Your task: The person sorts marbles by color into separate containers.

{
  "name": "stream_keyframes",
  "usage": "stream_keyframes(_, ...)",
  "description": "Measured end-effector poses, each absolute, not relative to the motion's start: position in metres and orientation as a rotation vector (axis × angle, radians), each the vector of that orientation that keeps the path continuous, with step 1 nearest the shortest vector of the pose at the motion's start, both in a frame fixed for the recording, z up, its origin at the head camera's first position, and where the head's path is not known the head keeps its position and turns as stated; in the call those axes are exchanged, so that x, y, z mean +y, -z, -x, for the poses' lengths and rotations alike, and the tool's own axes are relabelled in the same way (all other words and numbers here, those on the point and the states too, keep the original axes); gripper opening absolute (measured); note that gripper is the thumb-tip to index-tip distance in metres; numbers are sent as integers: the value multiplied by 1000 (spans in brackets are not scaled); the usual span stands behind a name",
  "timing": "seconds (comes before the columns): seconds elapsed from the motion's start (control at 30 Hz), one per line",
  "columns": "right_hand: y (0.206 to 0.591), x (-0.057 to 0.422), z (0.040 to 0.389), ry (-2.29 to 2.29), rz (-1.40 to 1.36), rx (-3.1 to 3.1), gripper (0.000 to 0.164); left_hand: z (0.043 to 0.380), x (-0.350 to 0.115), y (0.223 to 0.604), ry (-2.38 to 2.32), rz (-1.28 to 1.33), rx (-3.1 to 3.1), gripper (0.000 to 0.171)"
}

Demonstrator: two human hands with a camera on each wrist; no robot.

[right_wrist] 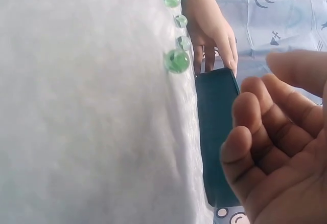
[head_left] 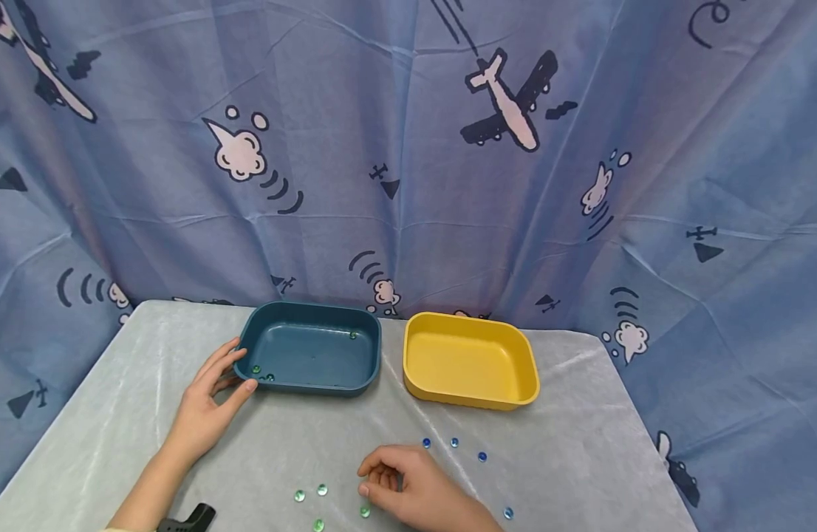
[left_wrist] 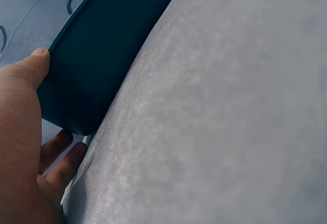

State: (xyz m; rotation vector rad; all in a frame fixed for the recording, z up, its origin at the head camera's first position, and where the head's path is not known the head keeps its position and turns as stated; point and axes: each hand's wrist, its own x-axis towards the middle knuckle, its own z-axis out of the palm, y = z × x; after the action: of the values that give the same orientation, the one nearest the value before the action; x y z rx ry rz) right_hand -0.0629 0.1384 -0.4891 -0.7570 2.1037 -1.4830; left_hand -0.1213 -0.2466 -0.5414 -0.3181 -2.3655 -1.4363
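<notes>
My left hand holds the left end of a teal tray, thumb at its near corner and fingers along its side. In the left wrist view, the thumb touches the tray's rim. Three green glass marbles lie inside, one marble toward the far right. My right hand hovers over the cloth with loosely curled fingers; the right wrist view shows nothing between them. Closest to it is a green marble; several more green marbles lie to its left.
A yellow tray stands right of the teal one. Several blue marbles are scattered between it and my right hand. A pale cloth covers the table, and a blue patterned curtain hangs behind.
</notes>
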Motion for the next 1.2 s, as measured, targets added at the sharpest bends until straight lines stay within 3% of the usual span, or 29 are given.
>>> stream_keyframes(0.3, 495, 139, 59, 1354, 599, 2002, 10, 122, -246, 542, 1435, 324, -2364, 57)
stream_keyframes(1.2, 505, 139, 58, 1206, 549, 2043, 14, 122, -246, 541, 1427, 329, -2360, 58)
